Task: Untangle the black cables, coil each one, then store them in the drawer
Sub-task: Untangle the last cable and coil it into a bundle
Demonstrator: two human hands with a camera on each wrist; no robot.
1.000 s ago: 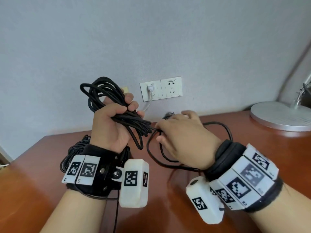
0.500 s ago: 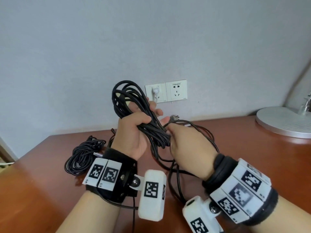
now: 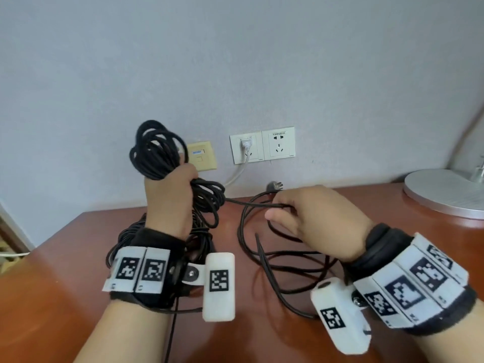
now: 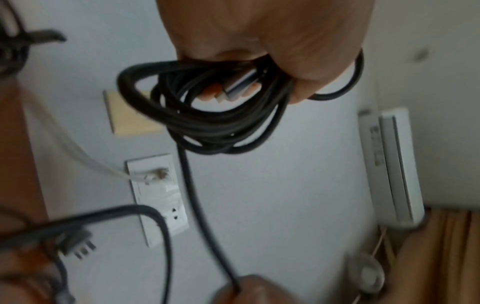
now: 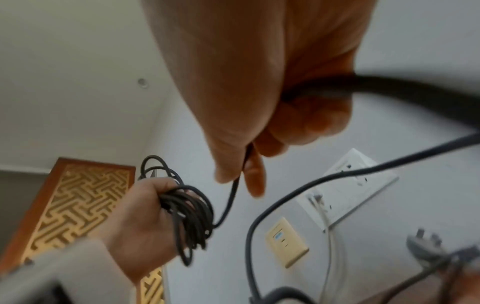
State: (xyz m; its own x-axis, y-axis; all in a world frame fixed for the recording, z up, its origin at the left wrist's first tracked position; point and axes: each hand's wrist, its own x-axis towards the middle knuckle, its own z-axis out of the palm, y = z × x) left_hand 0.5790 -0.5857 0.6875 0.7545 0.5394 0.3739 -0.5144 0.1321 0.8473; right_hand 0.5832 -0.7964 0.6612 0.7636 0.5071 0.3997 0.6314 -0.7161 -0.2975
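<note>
Looped black cable (image 3: 157,150) (round, matte)

Home or hotel room, wooden desk (image 3: 340,205), wall sockets (image 3: 262,145), air conditioner (image 4: 392,164), lamp base (image 3: 442,192)

Left hand (image 3: 167,197) fisted round coiled black cable (image 3: 157,150), right hand (image 3: 311,213) pinching its loose strand (image 3: 251,204)

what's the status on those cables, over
Left hand grips coiled black cable. Right hand pinches its loose strand. Uncoiled loops and plug on desk.
</note>
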